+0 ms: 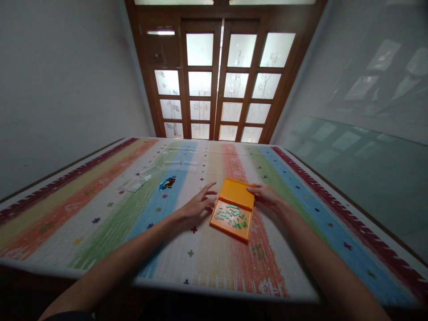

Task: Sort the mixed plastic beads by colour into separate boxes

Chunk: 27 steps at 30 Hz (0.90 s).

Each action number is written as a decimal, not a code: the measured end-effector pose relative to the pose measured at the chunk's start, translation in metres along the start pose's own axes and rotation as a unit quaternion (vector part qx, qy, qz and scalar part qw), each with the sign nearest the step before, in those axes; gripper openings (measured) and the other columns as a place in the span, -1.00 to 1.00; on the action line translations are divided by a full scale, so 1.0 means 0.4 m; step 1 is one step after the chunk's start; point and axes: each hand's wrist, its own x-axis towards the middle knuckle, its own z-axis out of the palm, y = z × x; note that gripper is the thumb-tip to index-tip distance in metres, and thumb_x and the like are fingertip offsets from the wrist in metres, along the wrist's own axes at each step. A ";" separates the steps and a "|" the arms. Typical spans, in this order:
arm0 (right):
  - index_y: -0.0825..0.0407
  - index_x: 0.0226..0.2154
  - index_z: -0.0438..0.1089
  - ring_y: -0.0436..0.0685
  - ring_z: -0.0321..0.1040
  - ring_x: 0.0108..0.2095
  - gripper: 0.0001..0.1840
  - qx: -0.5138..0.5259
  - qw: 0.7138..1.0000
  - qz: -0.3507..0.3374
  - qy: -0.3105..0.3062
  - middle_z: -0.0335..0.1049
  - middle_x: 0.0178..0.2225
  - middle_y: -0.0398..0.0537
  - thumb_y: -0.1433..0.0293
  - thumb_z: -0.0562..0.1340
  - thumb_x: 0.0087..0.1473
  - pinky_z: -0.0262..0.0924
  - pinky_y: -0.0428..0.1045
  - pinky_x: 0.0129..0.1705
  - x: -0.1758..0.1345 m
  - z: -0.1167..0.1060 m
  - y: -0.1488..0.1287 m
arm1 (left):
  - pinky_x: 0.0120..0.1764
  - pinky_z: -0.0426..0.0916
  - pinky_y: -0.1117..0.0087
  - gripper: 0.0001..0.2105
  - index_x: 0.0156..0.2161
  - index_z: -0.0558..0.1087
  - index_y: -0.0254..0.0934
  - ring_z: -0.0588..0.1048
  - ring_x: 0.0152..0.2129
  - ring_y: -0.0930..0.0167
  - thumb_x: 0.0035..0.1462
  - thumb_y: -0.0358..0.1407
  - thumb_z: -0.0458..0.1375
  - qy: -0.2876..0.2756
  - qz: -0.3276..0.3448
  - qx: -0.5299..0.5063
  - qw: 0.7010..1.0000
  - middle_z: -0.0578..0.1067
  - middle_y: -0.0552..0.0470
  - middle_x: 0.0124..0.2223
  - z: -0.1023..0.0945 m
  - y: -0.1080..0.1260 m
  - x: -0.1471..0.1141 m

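An orange plastic case (236, 195) lies opened out over the striped tablecloth, tilted a little to the right. Small green and pale-green pieces (230, 214) are scattered in its near half; their exact kind is too small to make out. My right hand (265, 195) grips the case's far right edge, thumb on top of the upper half. On the other side, my left hand (200, 204) is beside the case's left edge with fingers spread and nothing in them.
A small pile of blue, brown and yellowish pieces (167, 183) lies left of my left hand. Clear plastic trays (133, 183) stand behind and left of it. The striped tablecloth (214, 267) covers the table, and wooden doors with frosted panes (217, 80) rise beyond it.
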 end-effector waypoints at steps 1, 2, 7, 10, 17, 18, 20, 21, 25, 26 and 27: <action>0.10 -0.42 0.50 0.21 0.54 -0.42 -0.89 0.013 1.000 0.011 -0.015 0.58 -0.45 0.10 0.45 0.42 -0.07 0.46 0.02 -0.39 0.001 0.015 0.000 | -0.18 0.41 0.30 -0.31 0.35 0.08 -0.06 0.51 -0.16 0.34 0.15 -0.22 0.21 -0.020 -0.020 -0.040 0.999 0.30 -0.24 0.21 0.000 0.005 -0.005; 0.10 -0.42 0.51 0.22 0.54 -0.40 -0.91 0.029 0.999 0.029 -0.032 0.58 -0.44 0.11 0.47 0.40 -0.06 0.46 0.03 -0.36 0.001 0.030 -0.001 | -0.18 0.41 0.31 -0.29 0.34 0.10 -0.05 0.51 -0.15 0.34 0.12 -0.25 0.24 -0.037 -0.036 -0.074 0.996 0.33 -0.23 0.19 -0.004 0.010 -0.011; 0.12 -0.41 0.51 0.15 0.54 -0.43 -0.95 0.112 0.983 0.120 -0.079 0.60 -0.38 0.12 0.54 0.35 -0.04 0.46 -0.01 -0.34 0.000 0.093 -0.015 | -0.10 0.39 0.36 -0.46 0.22 0.33 -0.13 0.51 -0.05 0.31 0.11 -0.26 0.25 -0.052 -0.072 -0.172 0.981 0.43 -0.16 0.12 -0.024 0.039 -0.057; 0.12 -0.40 0.49 0.11 0.52 -0.46 -0.91 0.127 0.982 0.126 -0.064 0.59 -0.40 0.09 0.55 0.36 -0.07 0.43 -0.06 -0.40 0.006 0.132 -0.022 | 0.00 0.39 0.30 -0.51 0.15 0.41 -0.20 0.46 0.06 0.25 0.08 -0.25 0.29 -0.041 -0.079 -0.173 0.981 0.41 -0.15 0.20 -0.028 0.056 -0.091; 0.02 -0.31 0.41 0.11 0.50 -0.47 -0.77 0.148 0.986 0.063 -0.036 0.55 -0.42 0.01 0.24 0.36 0.05 0.44 -0.01 -0.45 0.010 0.155 -0.001 | 0.06 0.43 0.19 -0.38 0.19 0.38 -0.14 0.44 0.12 0.16 -0.02 -0.22 0.35 0.107 -0.050 -0.061 0.991 0.39 -0.12 0.24 -0.106 0.074 -0.175; 0.02 -0.30 0.42 0.12 0.51 -0.43 -0.74 0.142 0.988 0.044 -0.031 0.56 -0.37 0.03 0.26 0.42 -0.02 0.47 0.02 -0.37 0.007 0.145 0.007 | 0.06 0.45 0.21 -0.39 0.19 0.38 -0.14 0.44 0.13 0.16 -0.01 -0.21 0.34 0.149 -0.041 -0.040 0.987 0.40 -0.11 0.23 -0.131 0.077 -0.188; 0.02 -0.32 0.46 0.14 0.52 -0.37 -0.61 0.104 0.994 0.007 -0.016 0.57 -0.32 0.04 0.38 0.54 -0.25 0.48 0.01 -0.30 0.000 0.121 0.022 | 0.05 0.48 0.21 -0.40 0.20 0.36 -0.17 0.46 0.10 0.17 0.02 -0.19 0.30 0.233 -0.021 -0.011 0.972 0.42 -0.11 0.22 -0.190 0.084 -0.211; 0.02 -0.32 0.48 0.14 0.52 -0.38 -0.57 0.088 0.996 -0.001 -0.014 0.57 -0.34 0.04 0.39 0.56 -0.32 0.47 0.01 -0.32 -0.004 0.111 0.029 | 0.04 0.49 0.20 -0.41 0.21 0.34 -0.19 0.48 0.08 0.18 0.05 -0.19 0.28 0.271 -0.012 0.003 0.962 0.42 -0.12 0.22 -0.220 0.087 -0.221; 0.08 -0.39 0.47 0.00 0.31 -0.65 -0.52 0.032 0.999 0.010 -0.011 0.45 -0.57 -0.07 0.23 0.58 -0.37 0.21 -0.09 -0.64 -0.015 0.096 0.049 | 0.06 0.48 0.16 -0.42 0.22 0.32 -0.28 0.47 0.10 0.18 0.07 -0.29 0.26 0.426 0.019 0.088 0.900 0.39 -0.17 0.24 -0.328 0.094 -0.253; 0.09 -0.43 0.45 -0.06 0.20 -0.71 -0.53 0.017 1.000 0.013 -0.003 0.36 -0.65 -0.15 0.16 0.55 -0.34 0.07 -0.13 -0.71 -0.016 0.098 0.051 | 0.09 0.46 0.15 -0.42 0.21 0.32 -0.29 0.46 0.11 0.17 0.06 -0.31 0.27 0.459 0.021 0.115 0.881 0.40 -0.18 0.23 -0.349 0.094 -0.258; 0.09 -0.46 0.42 -0.11 0.08 -0.75 -0.52 0.005 1.000 0.013 0.005 0.25 -0.72 -0.24 0.10 0.53 -0.30 -0.07 -0.15 -0.74 -0.016 0.102 0.052 | 0.11 0.44 0.14 -0.41 0.22 0.32 -0.29 0.46 0.10 0.18 0.06 -0.33 0.28 0.477 0.017 0.135 0.868 0.41 -0.18 0.21 -0.367 0.092 -0.262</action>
